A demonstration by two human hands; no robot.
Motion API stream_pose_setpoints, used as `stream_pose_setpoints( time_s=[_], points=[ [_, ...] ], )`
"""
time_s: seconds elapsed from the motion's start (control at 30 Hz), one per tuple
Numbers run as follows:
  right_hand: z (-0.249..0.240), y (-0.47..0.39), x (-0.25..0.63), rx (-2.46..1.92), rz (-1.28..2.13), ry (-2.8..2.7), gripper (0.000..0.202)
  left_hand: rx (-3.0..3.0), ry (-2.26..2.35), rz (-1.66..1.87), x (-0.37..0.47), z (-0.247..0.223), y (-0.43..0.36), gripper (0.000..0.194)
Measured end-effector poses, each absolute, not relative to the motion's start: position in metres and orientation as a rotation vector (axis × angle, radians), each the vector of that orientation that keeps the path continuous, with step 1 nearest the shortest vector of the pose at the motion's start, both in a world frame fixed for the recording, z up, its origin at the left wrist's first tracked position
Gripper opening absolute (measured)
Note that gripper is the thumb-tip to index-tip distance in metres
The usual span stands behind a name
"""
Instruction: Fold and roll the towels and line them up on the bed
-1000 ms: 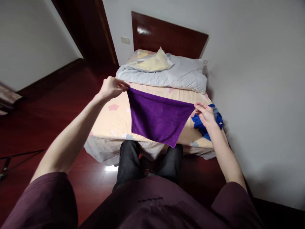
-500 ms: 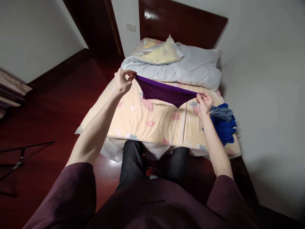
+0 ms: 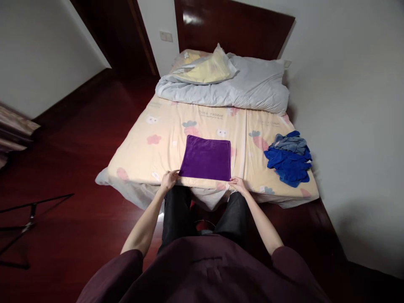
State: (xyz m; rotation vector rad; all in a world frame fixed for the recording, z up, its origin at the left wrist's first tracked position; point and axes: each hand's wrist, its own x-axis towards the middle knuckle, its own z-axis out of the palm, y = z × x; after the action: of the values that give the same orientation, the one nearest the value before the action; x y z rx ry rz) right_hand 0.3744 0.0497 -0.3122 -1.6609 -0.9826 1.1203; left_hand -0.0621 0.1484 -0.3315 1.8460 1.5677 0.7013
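A purple cloth point(image 3: 205, 159), doubled over, lies flat on the patterned bed sheet point(image 3: 139, 145) close to the bed's front edge. My left hand point(image 3: 169, 180) pinches its near left corner between thumb and fingers. At the near right corner, my right hand point(image 3: 238, 184) grips the cloth in the same way. The layers sit slightly out of line along the cloth's right side.
Crumpled blue and grey cloths point(image 3: 290, 162) lie at the bed's right side. A bunched pale quilt point(image 3: 221, 94) and a yellow pillow point(image 3: 210, 69) rest before the dark headboard point(image 3: 230, 29). On the floor at left stands a black metal frame point(image 3: 31, 214).
Both hands have come down and towards me, and closer together. The purple cloth, stretched in the air before, now lies flat on the bed.
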Motion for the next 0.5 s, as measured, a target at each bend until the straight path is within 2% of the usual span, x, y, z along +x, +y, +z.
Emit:
stream_pose_setpoints(
  time_s=[0.17, 0.5],
  points=[
    [-0.323, 0.047, 0.371, -1.666, 1.097, -0.744, 0.037, 1.435, 1.643, 0.841, -0.059, -0.362, 0.145, 0.054],
    [-0.323, 0.046, 0.373, -1.822, 1.024, -0.683, 0.025, 1.261, 1.572, 0.95, -0.059, -0.37, 0.137, 0.042]
  ],
)
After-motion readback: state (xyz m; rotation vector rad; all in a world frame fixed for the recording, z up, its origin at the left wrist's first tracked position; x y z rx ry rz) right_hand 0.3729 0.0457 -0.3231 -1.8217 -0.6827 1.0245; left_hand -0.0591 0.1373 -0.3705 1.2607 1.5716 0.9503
